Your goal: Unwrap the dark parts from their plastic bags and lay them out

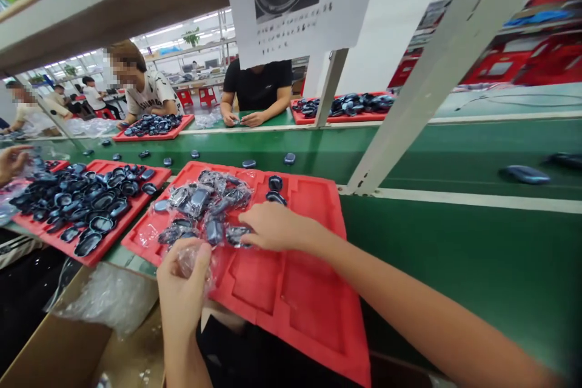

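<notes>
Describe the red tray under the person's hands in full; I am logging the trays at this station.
The red tray looks like moulded plastic or foam with shallow rectangular recesses. It lies flat, its near corner jutting over the green table's edge. A heap of dark blue parts in clear bags sits on its far-left part; two loose dark parts lie further back. The right hand rests on the heap's edge; the left hand pinches a clear bag at the near-left edge.

Left hand (pixel 184 282) pinches a clear plastic bag (pixel 195 260) at the red tray (pixel 291 291) edge. Right hand (pixel 273 227) touches bagged dark parts (pixel 204 206) on it.
</notes>
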`<state>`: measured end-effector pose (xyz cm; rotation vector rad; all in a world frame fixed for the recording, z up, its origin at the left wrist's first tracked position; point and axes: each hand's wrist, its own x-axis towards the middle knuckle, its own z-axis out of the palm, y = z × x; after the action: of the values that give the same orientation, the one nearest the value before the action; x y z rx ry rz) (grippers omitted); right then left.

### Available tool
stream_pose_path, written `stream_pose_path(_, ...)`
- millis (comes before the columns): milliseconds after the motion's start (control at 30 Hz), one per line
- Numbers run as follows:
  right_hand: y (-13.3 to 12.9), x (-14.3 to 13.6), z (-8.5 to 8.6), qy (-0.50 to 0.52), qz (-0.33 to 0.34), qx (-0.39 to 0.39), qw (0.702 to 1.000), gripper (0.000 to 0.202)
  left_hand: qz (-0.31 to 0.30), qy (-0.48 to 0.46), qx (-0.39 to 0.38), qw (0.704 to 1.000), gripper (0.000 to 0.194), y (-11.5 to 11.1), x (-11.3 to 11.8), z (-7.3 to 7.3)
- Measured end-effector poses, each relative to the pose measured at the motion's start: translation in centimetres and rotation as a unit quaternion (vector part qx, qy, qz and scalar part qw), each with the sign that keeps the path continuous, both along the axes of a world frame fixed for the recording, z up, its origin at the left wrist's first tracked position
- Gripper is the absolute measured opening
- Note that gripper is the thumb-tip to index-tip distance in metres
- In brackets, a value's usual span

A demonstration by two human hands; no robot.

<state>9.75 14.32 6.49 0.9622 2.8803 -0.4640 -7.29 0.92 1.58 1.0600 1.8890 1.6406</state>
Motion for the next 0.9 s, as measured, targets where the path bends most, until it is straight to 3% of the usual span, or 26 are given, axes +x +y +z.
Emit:
stream_pose_path(133,-0.8,1.0,1.7,0.135,-0.026,0.0,0.991,0.036,-0.034,0.026,-0.043,0.998,0.035,0.1,0.5,-0.3)
stream_pose_path(267,-2.4,0.6,2.0,0.262,0.034,-0.093,0.96,0.044,-0.053,-0.055,0.017,0.997,0.039,0.2,1.8,-0.2)
stream_pose_path(400,-2.7,0.4,1.7,0.3,0.114,-0.181,0.93,0.043,-0.083,-0.045,0.066,0.993,0.034,0.1,2.2,0.2)
stream_pose_path(567,-2.7,0.4,1.5,0.285,0.072,-0.096,0.951,0.042,-0.044,-0.04,0.069,0.996,0.027,-0.2,2.0,0.2)
stream_pose_path(633,-3.2,0.3,1.3,0.304,0.077,-0.112,0.943,0.043,-0.056,-0.071,0.066,0.994,0.027,-0.3,1.9,0.2)
stream_pose_path(733,-4.3,0.0,1.2,0.39,0.092,-0.206,0.893,0.045,-0.08,-0.154,0.083,0.981,0.029,-0.4,1.8,0.1)
stream_pose_path(833,-5.5,-0.6,1.3,0.474,0.088,-0.329,0.812,0.049,-0.074,-0.208,0.132,0.966,0.038,-0.1,2.3,-0.5)
stream_pose_path(900,-6.1,-1.0,1.3,0.516,0.068,-0.398,0.756,0.054,-0.072,-0.207,0.12,0.968,0.047,0.0,3.0,-1.3)
